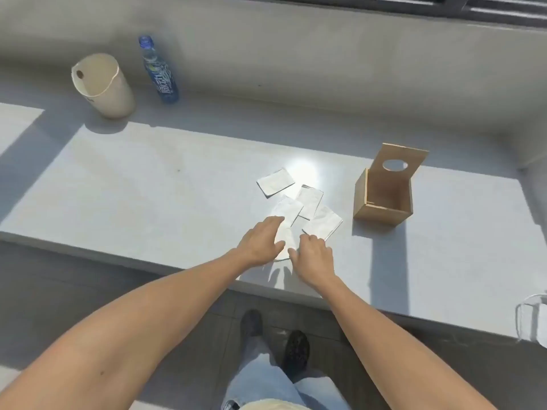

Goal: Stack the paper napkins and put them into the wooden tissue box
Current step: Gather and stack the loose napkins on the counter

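White folded paper napkins (307, 199) lie scattered flat on the pale smooth table (148, 187), some overlapping. The plain wooden tissue box (381, 199), lid flipped up with an oval hole, stands just right. Left hand (262, 242) grip spread; right hand (312, 255) fingers curled on a napkin.

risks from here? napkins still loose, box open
1. The napkins lie fanned and overlapping near the counter's front edge; sweeping them together with the left hand and right hand could push one off.
2. The far napkin lies apart and may be missed.
3. The wooden tissue box looks narrow; an uneven stack could snag its rim.
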